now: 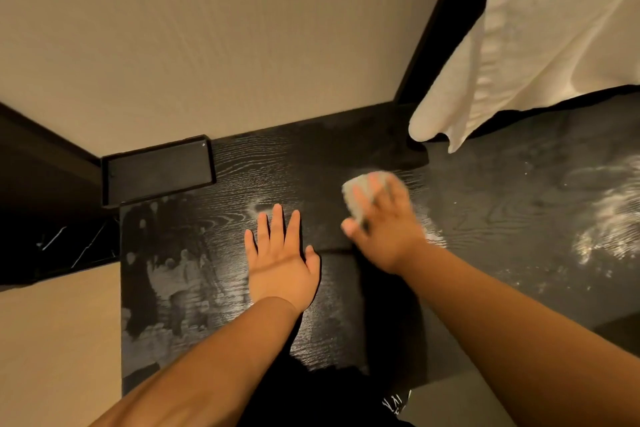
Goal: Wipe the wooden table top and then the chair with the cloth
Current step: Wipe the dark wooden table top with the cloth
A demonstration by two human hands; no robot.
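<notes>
Currently your right hand (381, 218) presses the wadded cloth (356, 194) onto the dark wooden counter (277, 163) at centre frame; blur hides whether its fingers curl round it. Your left hand (280, 260) lies flat, fingers spread, just left of it. White smears (609, 218) lie toward the right edge, nearer the cloth hand.

The dark wood-grain table top (263, 170) carries a shallow black tray (157, 172) at its back left corner. A left hand (282, 265) lies flat on it, and a pale cloth (358, 191) sits pressed under the right hand (388, 218). Whitish smears (173, 274) streak its left and far right.
</notes>
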